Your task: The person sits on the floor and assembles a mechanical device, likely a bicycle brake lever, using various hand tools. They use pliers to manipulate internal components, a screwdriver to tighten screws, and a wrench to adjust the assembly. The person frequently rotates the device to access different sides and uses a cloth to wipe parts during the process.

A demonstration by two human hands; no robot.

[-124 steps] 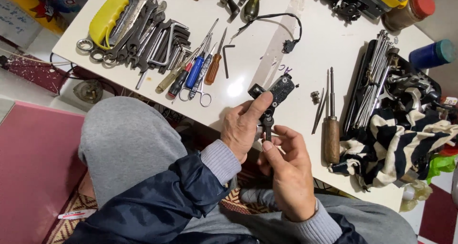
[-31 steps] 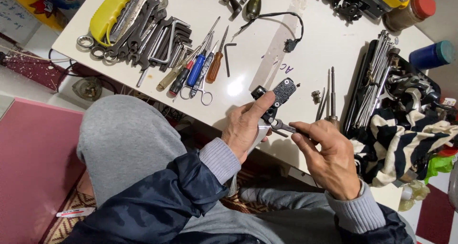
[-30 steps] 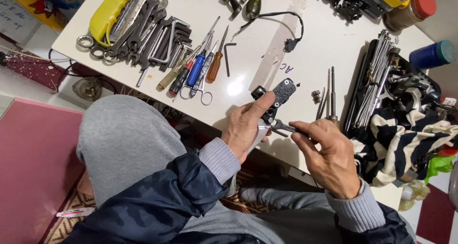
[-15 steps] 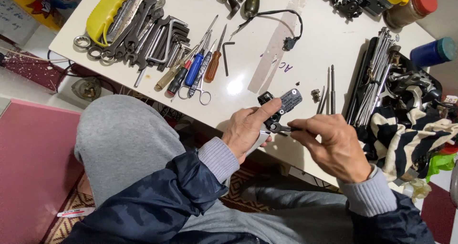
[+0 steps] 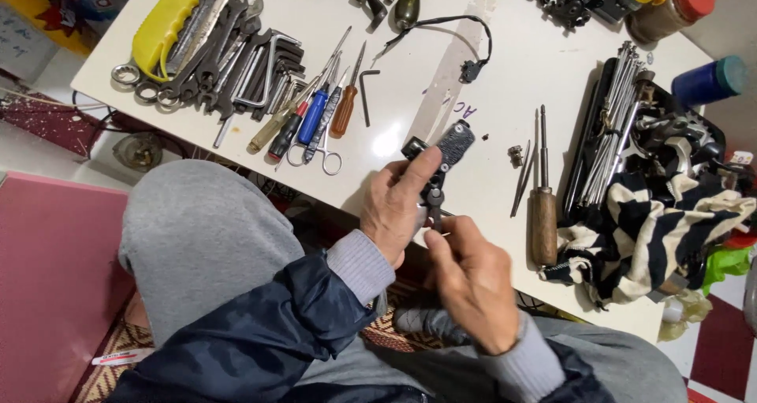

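folding tool [image 5: 443,162] angled up-right, clamped in left hand [image 5: 398,206]; right hand [image 5: 473,281] grip pinching its lower end.

Spread across a white table [image 5: 505,80]: wrenches [image 5: 225,52] piled beside a yellow handle [image 5: 162,26] at the far left, then screwdrivers [image 5: 315,115] and small scissors [image 5: 319,151] fanned together. Near the middle, a black cable [image 5: 457,36] looped along a strip of tape; further right, a wooden-handled tool [image 5: 543,214] beside thin metal rods [image 5: 611,135]. Striped black-and-cream cloth [image 5: 654,229] bunched at the right edge, with a blue-capped jar [image 5: 710,80] and a red-lidded jar [image 5: 670,9] behind.
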